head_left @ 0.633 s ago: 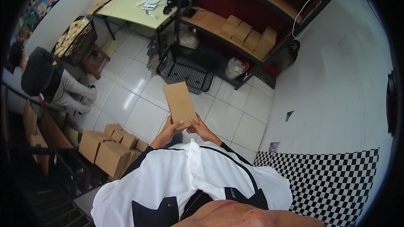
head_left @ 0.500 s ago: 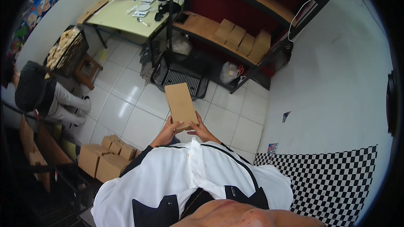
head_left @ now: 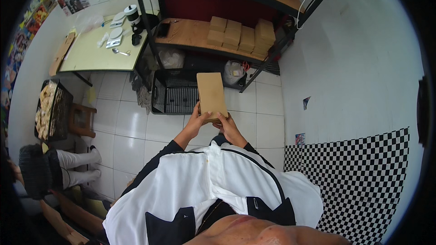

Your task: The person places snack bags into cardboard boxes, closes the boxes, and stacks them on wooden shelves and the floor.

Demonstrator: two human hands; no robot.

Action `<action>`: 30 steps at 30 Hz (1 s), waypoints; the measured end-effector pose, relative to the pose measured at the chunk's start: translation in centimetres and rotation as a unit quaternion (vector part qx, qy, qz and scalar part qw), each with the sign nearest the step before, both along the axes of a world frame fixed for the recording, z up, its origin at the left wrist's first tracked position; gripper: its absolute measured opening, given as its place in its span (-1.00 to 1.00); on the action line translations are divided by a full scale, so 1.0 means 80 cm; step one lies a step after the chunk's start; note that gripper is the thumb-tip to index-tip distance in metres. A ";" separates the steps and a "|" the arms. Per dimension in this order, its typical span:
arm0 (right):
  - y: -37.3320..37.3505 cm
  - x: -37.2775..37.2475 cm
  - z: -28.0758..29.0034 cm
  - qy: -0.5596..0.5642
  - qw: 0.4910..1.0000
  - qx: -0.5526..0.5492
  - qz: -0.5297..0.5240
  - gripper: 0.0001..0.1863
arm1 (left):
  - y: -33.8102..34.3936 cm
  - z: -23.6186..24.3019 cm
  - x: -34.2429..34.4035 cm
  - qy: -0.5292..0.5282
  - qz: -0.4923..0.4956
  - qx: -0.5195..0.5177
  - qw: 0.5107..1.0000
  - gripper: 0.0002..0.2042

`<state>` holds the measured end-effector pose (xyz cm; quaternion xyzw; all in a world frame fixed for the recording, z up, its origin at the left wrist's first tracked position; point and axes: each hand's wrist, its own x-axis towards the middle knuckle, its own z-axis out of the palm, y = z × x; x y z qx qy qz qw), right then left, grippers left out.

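A closed brown cardboard box (head_left: 212, 94) is held out in front of my body, its long flat top turned up toward me. My left hand (head_left: 197, 122) grips its near left corner, thumb on top. My right hand (head_left: 228, 126) holds the near right corner in the same way, with the fingers partly hidden under the box. Beyond the box, a black plastic crate (head_left: 170, 97) stands on the floor, apart from my hands. Further off, several similar brown boxes (head_left: 232, 35) are stacked on the wooden shelf (head_left: 186, 34).
A pale yellow table (head_left: 86, 56) at the far left bears scales (head_left: 115, 36), a spoon (head_left: 120, 52) and a grinder-like device (head_left: 132, 13). Another person (head_left: 45, 170) stands at the left near a filled black crate (head_left: 52, 111) and a wooden stool (head_left: 82, 119). A white wall (head_left: 349, 72) runs along the right.
My view has turned, and the shelf, table and crate now appear further left. The box stays in both hands, now nearer the shelf in view. The boxes at lower left have mostly left the picture.
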<state>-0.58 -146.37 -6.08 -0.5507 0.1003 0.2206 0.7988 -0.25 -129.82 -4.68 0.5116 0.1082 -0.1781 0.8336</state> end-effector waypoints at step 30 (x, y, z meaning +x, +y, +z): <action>-0.369 0.379 -0.095 0.084 0.967 -0.198 -0.135 -0.47 | -0.252 -0.076 0.668 -0.025 -0.007 0.062 0.998 -0.43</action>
